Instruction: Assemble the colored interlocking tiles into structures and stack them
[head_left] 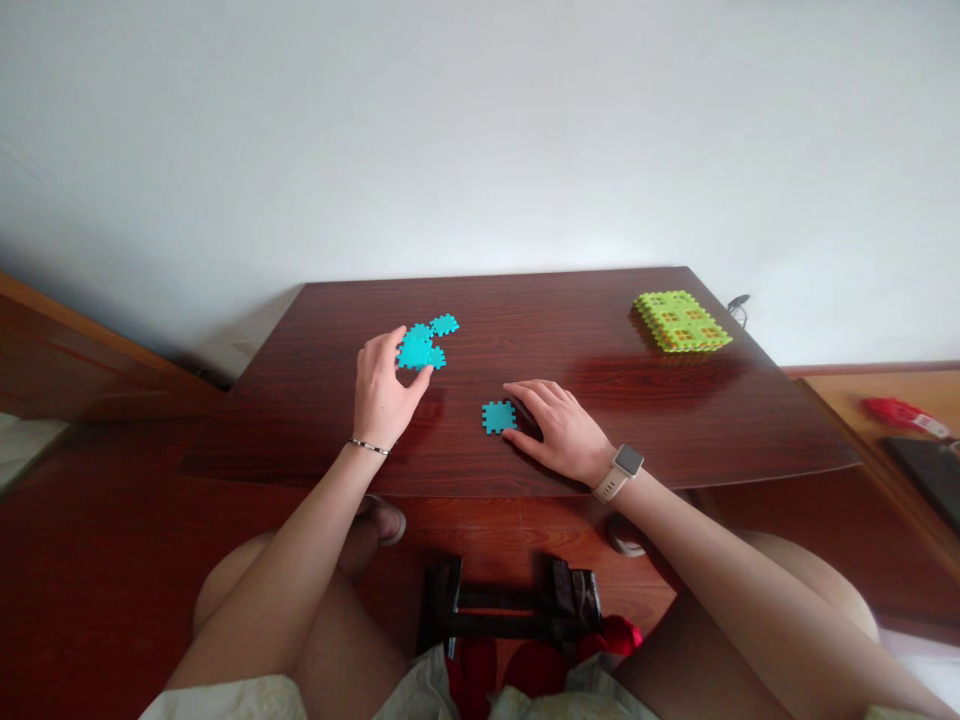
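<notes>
My left hand (386, 390) is at the left of the table, thumb and fingertips on opposite edges of a bright blue interlocking puzzle tile (415, 351). That tile seems slightly raised or tilted over other small blue tiles (445, 324), which lie partly overlapped beneath and behind it. Nearer the front edge, a single square blue tile (499, 417) with notched sides lies flat. Beside its right edge rests my right hand (562, 430), fingers spread and thumb apart, the thumb tip close to or touching the tile's corner.
A stack of yellow-green notched tiles (682, 321) sits at the right rear of the dark wooden table (555, 310). The white wall (480, 140) stands behind. A side surface at right holds a red item (900, 412) and a dark flat object (926, 475).
</notes>
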